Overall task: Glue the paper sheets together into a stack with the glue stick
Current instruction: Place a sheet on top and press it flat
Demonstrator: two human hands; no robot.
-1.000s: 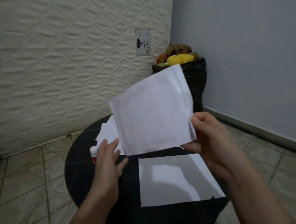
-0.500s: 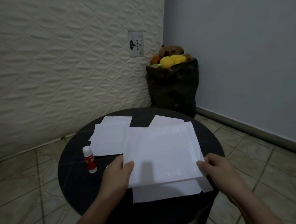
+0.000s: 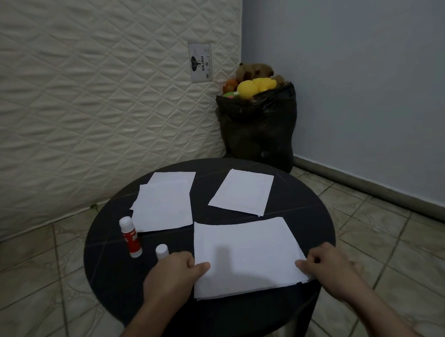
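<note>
White paper stack [image 3: 248, 256]: laid flat at the near edge of the round black worktop [image 3: 309, 215], long axis running left to right. Its left edge is pinched by the left hand [image 3: 171, 277], its right corner by the curled fingers of the right hand [image 3: 325, 266]. Red-and-white glue stick [image 3: 131, 238]: upright, left of the stack, its white cap [image 3: 161, 252] beside it.

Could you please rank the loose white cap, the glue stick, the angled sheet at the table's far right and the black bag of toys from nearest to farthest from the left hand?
From the left hand:
1. Loose white cap, just beyond the knuckles.
2. Glue stick, upright, farther left.
3. Angled sheet, far right of the table.
4. Black bag of toys, in the corner.
</note>
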